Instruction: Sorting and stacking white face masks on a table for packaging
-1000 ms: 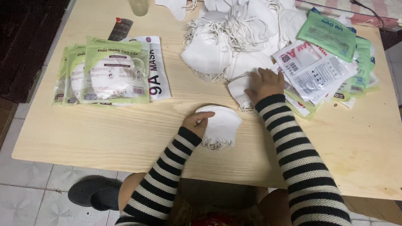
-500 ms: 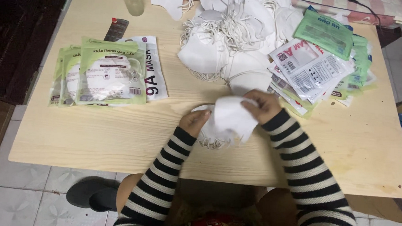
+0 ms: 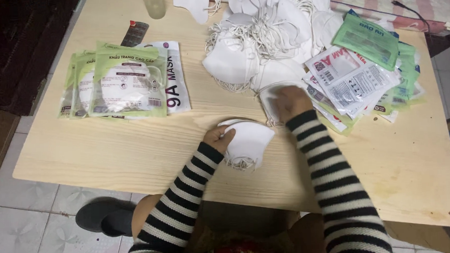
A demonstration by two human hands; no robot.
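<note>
- The left hand presses its fingers together on the left edge of a small stack of white masks at the centre of the frame, just above the near table edge.
- The right hand, fingers curled down, rests on a loose mask at the foot of the big white pile; I cannot tell whether it pinches it.
- Judged from the layout: a few sealed green packs lie at the left, while most masks wait unbagged, so the work looks far from done.
- Empty pouches crowd the upper right.
- Bare wooden table lies open at lower left and lower right; the stack sits close to the near edge.
</note>
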